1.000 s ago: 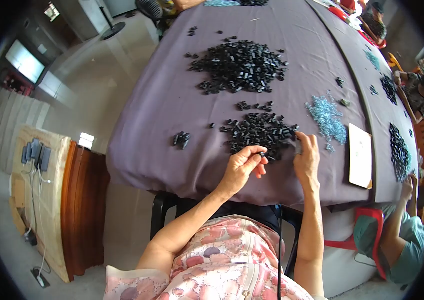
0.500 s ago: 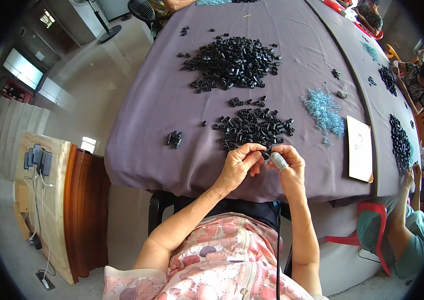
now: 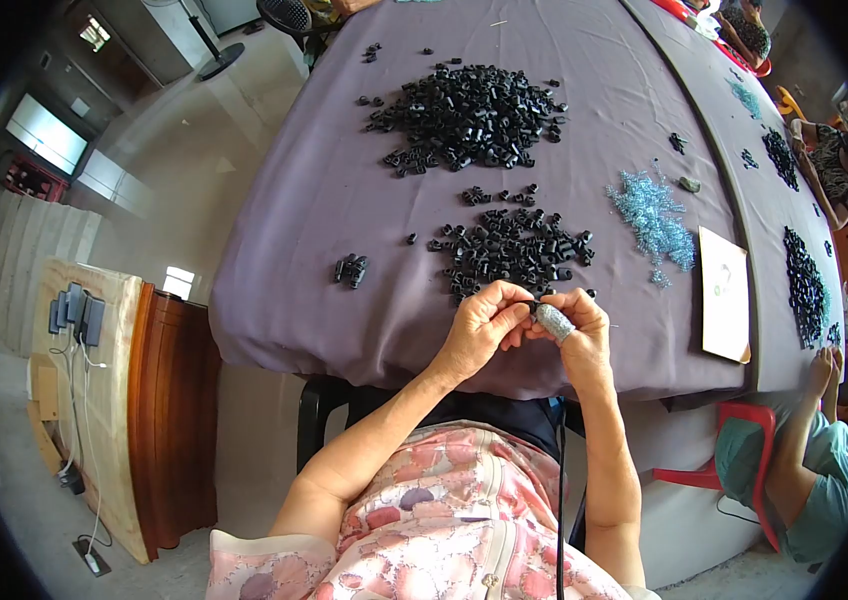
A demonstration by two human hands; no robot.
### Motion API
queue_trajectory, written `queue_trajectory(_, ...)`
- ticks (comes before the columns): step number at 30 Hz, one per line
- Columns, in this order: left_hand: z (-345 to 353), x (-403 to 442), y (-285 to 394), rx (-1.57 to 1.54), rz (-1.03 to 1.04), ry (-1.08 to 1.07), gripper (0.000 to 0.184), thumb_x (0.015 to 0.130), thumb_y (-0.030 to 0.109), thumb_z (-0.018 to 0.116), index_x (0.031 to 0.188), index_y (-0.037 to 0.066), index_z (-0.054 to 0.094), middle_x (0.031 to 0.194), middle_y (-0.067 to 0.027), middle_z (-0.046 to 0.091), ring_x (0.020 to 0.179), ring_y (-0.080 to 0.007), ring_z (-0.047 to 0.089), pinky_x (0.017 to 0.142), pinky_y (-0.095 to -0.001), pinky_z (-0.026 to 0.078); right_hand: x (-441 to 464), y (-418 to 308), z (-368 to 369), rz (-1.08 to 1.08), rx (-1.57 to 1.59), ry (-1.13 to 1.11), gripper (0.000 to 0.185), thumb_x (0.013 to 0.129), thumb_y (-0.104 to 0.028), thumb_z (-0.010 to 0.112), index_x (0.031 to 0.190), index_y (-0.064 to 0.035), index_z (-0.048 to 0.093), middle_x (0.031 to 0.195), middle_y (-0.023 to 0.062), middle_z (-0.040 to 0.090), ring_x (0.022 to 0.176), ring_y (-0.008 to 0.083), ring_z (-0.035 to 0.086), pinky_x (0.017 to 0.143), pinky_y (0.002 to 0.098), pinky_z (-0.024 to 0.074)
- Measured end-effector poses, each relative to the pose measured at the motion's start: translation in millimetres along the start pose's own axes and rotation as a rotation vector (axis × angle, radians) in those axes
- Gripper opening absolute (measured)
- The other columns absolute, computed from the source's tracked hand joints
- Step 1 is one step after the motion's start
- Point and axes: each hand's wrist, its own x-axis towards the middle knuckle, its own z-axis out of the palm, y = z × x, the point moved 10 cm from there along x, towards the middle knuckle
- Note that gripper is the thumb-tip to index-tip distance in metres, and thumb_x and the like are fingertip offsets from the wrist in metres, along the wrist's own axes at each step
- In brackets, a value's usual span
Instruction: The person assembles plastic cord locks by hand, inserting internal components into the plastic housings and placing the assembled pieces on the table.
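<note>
A small black plastic piece (image 3: 533, 308) is pinched between my two hands, just above the near edge of the cloth. My left hand (image 3: 487, 328) is closed on it with thumb and forefinger. From the other side my right hand (image 3: 584, 326) closes in, its thumb covered by a grey wrap (image 3: 554, 321); the fingertips touch the same piece, and their exact grip is partly hidden. A thin light sliver sticks out to the right of this hand, too fine to name. Just beyond my fingers lies a loose pile of black plastic pieces (image 3: 514, 245).
A larger black pile (image 3: 474, 110) lies farther back on the purple cloth (image 3: 294, 210). To the right are a heap of small bluish, shiny parts (image 3: 654, 225) and a white board (image 3: 723, 295). A small black cluster (image 3: 351, 270) sits left. Other people work along the right side.
The black piece shows less now, as my fingertips have drawn closer together around it. My right thumb with its wrap has tilted slightly. The view has shifted a little.
</note>
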Motion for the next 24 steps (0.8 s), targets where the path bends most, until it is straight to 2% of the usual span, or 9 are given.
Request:
queue_trajectory(9,0.0,-3.0,2.3,0.028,0.005,-0.032,0.007,0.090,0.010,0.054,0.091,0.006,0.060,0.069,-0.0002,0.058,0.052,-0.0037,0.048,0.045,-0.0178,0.038,2.4,1.8,7.1,-0.005,0.044,-0.153,0.008,0.078,0.007,0.059,0.081,-0.0002,0.058,0.074,0.0079,0.061,0.066,0.0151,0.061,0.060,0.0256,0.0528)
queue_trajectory(12,-0.6,-2.8,0.3,0.014,-0.006,-0.040,0.007,0.090,0.010,0.054,0.091,0.006,0.060,0.068,-0.0002,0.057,0.052,-0.0034,0.047,0.045,-0.0177,0.038,1.4,1.6,9.1,0.034,0.059,-0.132,0.008,0.077,0.007,0.061,0.079,0.0000,0.057,0.074,0.0066,0.059,0.068,0.0152,0.061,0.058,0.0249,0.0521)
queue_trajectory(15,0.3,-2.5,-0.9,-0.011,-0.012,-0.051,0.007,0.089,0.010,0.055,0.090,0.006,0.060,0.067,-0.0002,0.056,0.051,-0.0032,0.045,0.045,-0.0177,0.037,1.4,-6.0,12.5,-0.057,0.031,-0.142,0.009,0.075,0.007,0.062,0.077,-0.0006,0.057,0.073,0.0053,0.056,0.066,0.0140,0.060,0.056,0.0237,0.0510)
queue_trajectory(21,2.4,-3.2,2.3,0.038,-0.003,-0.083,0.008,0.090,0.010,0.053,0.089,0.005,0.059,0.065,0.0004,0.055,0.051,-0.0032,0.044,0.045,-0.0173,0.036,0.7,-8.6,13.3,-0.083,-0.079,-0.166,0.011,0.073,0.005,0.066,0.074,-0.0019,0.057,0.070,0.0045,0.055,0.059,0.0113,0.055,0.052,0.0215,0.0467)
queue_trajectory(24,3.9,-3.8,1.2,0.004,-0.002,-0.121,0.008,0.090,0.011,0.053,0.088,0.005,0.059,0.063,0.0004,0.054,0.050,-0.0036,0.044,0.044,-0.0174,0.035,-1.0,-3.8,17.5,-0.022,0.041,-0.205,0.010,0.073,0.004,0.066,0.074,-0.0017,0.058,0.070,0.0047,0.056,0.058,0.0103,0.054,0.051,0.0211,0.0456)
